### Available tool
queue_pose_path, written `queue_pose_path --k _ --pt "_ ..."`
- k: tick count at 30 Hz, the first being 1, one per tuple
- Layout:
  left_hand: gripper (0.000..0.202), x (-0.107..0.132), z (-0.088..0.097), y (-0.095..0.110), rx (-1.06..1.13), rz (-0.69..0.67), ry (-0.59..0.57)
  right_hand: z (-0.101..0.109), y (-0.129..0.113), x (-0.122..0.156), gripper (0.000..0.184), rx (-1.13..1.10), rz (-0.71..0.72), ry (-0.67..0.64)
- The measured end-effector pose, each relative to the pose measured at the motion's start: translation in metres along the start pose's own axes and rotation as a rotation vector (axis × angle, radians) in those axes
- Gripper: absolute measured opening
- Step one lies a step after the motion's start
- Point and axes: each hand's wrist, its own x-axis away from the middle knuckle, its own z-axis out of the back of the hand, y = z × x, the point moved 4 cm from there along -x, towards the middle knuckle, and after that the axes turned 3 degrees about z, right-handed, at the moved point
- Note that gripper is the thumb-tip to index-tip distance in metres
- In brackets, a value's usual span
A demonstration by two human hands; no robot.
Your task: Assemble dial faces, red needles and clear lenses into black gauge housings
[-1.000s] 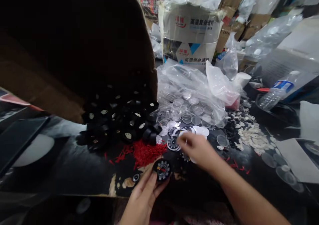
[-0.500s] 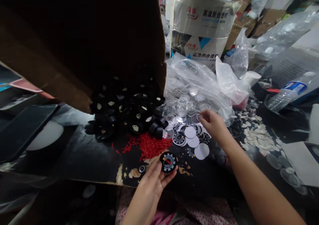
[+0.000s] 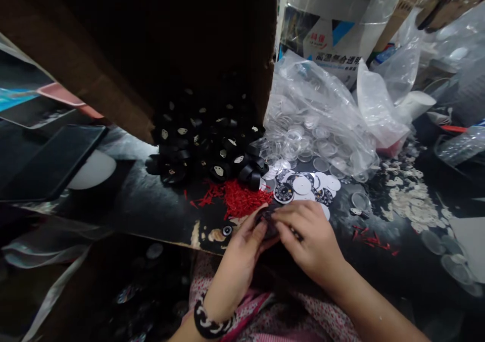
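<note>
Low over the table's front edge, my left hand [image 3: 244, 248] grips a round black dial gauge [image 3: 266, 221], which is blurred and partly covered by fingers. My right hand [image 3: 308, 233] meets it from the other side, fingers bent and closed at its rim. Whether a clear disc lies between those fingers and the gauge is hidden. Just behind the hands lie a heap of small red pointers [image 3: 244, 199] and a spread of printed dial cards [image 3: 302, 184]. Farther back, clear plastic discs [image 3: 295, 132] spill beneath a plastic bag [image 3: 333, 109].
A large cardboard box [image 3: 212, 39] lies open at left, with black gauge housings [image 3: 217, 170] at its mouth. At far left is a dark flat tablet-like object [image 3: 53, 162]. Pale metal tabs [image 3: 407, 200] and loose red pointers [image 3: 373, 240] lie at right.
My right hand has left the clear discs and come to the gauge in my left hand. The gauge's face has turned out of clear sight. The camera view has shifted.
</note>
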Motion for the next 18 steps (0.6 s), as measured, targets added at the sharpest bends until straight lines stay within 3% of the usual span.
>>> queue_pose_path --k 3,6,9,13,15,18 --pt "0.040 -0.002 -0.004 -0.009 -0.156 -0.046 -0.099 -0.006 0.009 -0.008 0.028 -0.079 -0.254 -0.061" --pt "0.042 -0.002 -0.006 -0.015 -0.204 -0.025 -0.159 -0.013 0.014 -0.012 0.042 -0.026 -0.351 -0.120" --pt "0.041 -0.003 -0.008 -0.013 -0.279 -0.047 -0.170 -0.018 0.016 -0.011 0.044 0.084 -0.344 -0.099" --pt "0.043 -0.007 -0.005 -0.013 -0.417 -0.091 -0.087 -0.023 0.010 -0.010 0.044 0.116 -0.258 -0.040" --pt "0.046 -0.005 0.006 -0.016 -0.449 -0.080 -0.021 -0.023 0.010 -0.012 0.043 0.076 -0.212 -0.078" --pt "0.045 0.013 0.042 -0.018 -0.553 -0.042 0.055 -0.013 0.029 -0.027 0.038 0.061 -0.191 -0.228"
